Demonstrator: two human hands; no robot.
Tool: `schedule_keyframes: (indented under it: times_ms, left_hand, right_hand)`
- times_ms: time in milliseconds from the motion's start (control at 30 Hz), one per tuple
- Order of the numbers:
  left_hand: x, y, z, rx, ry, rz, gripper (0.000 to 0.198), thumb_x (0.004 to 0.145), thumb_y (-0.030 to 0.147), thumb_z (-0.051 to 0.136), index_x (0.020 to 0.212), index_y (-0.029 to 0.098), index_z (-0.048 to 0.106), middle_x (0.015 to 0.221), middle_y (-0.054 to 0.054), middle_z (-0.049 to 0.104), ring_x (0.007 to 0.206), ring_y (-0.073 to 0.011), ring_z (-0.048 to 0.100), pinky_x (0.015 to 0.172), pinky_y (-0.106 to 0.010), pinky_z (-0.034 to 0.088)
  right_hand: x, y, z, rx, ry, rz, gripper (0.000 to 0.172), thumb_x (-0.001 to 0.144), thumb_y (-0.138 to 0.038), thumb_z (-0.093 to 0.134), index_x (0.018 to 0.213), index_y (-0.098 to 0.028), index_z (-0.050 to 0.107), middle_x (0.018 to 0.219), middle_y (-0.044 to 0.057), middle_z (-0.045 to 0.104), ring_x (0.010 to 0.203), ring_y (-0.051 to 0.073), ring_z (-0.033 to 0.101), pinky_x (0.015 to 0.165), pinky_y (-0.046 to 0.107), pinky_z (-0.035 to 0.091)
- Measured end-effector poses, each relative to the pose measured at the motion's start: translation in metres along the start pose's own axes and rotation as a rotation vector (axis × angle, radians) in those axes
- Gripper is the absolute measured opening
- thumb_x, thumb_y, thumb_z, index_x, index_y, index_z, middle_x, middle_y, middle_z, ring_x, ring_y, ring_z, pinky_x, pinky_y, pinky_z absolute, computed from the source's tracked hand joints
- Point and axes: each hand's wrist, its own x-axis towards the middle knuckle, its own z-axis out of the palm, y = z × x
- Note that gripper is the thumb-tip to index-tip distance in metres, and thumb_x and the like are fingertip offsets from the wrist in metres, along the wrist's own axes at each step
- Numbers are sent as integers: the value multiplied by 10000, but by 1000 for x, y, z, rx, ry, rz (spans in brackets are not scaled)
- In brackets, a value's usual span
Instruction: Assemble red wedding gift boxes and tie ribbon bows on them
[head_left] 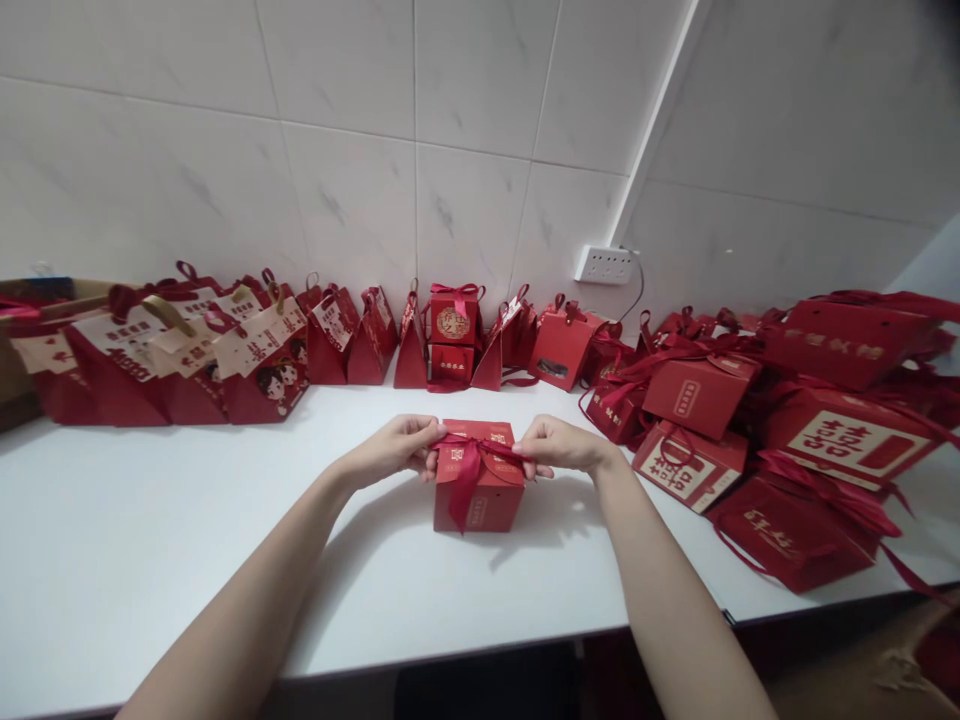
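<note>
A red gift box (495, 510) with gold lettering stands upright on the white table in front of me. Across its top runs a dark red ribbon (469, 475), crossed at the middle, with one end hanging down the front. At the box's left top edge, my left hand (409, 445) pinches one part of the ribbon. My right hand (559, 445) pinches another part at the right top edge. The fingertips of both hands are close to the box's sides; whether they touch it I cannot tell.
Red triangular gift bags (187, 360) line the left back of the white table (187, 520). Two small stacked boxes (452, 335) stand behind my box. Many ribboned red boxes (817, 440) are piled on the right. A power strip (604, 265) hangs on the tiled wall.
</note>
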Motion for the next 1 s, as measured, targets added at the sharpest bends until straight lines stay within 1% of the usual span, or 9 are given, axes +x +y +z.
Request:
schedule_keyframes:
  times_ms: [267,367,433,500,600,633,700,867,1000]
  left_hand:
    - [3,-8,-1,-76,-17,63,411,753,496,639,613,164,442,513,42,542,457,-62,505,511,-204,395]
    - [4,-9,1,-85,34,63,418,738,507,644,605,164,445,491,45,524,440,-64,489,499,-209,392]
    - [5,-8,2,-89,79,69,407,733,502,643,614,163,453,493,45,526,443,-65,487,505,-211,399]
    - [5,-8,3,-85,109,74,391,734,499,639,638,160,469,511,34,547,456,-71,498,520,-216,410]
    - [7,-7,4,-73,138,78,377,743,496,629,670,150,500,526,17,566,472,-81,512,533,-223,417]
    - [7,-7,4,-68,147,82,373,749,496,622,680,146,512,529,16,563,474,-83,509,534,-225,418]
    - [8,-5,5,-54,181,104,374,761,499,605,695,139,532,541,17,551,478,-84,497,540,-233,422]
    - [8,3,12,108,456,301,355,780,460,581,624,161,469,570,22,520,531,-96,503,563,-236,432]
    - [6,3,21,541,778,713,238,820,324,575,660,177,477,611,27,532,586,-100,516,599,-228,438]
  right_hand:
    - [3,11,-6,21,-24,-8,485,638,-584,672,494,-123,630,360,-28,466,359,53,370,413,219,261]
    - [2,15,-9,-25,44,14,534,620,-634,667,524,-111,621,427,-19,492,411,59,397,463,224,324]
    - [-1,15,-10,-52,154,-5,608,619,-711,608,660,-105,640,570,9,560,518,86,475,558,245,408]
    - [-3,12,-7,-60,244,-36,739,578,-748,603,971,-123,618,833,59,617,726,144,567,702,302,469]
    - [-6,1,5,-145,207,-13,1112,490,-549,798,1399,-216,252,1244,129,515,1071,229,545,913,390,440]
    - [-6,-2,10,-192,181,2,1209,484,-445,835,1442,-226,130,1302,137,482,1135,242,520,965,404,409]
    - [-3,-6,19,-268,188,3,1236,533,-322,822,1463,-216,14,1329,137,477,1186,249,499,1021,419,367]
    - [15,5,26,-448,514,-239,1149,593,-343,778,1469,-242,42,1428,144,350,1307,282,377,1064,460,327]
    - [28,17,26,-673,730,-396,999,673,-285,717,1462,-263,105,1472,139,237,1363,288,275,1084,476,310]
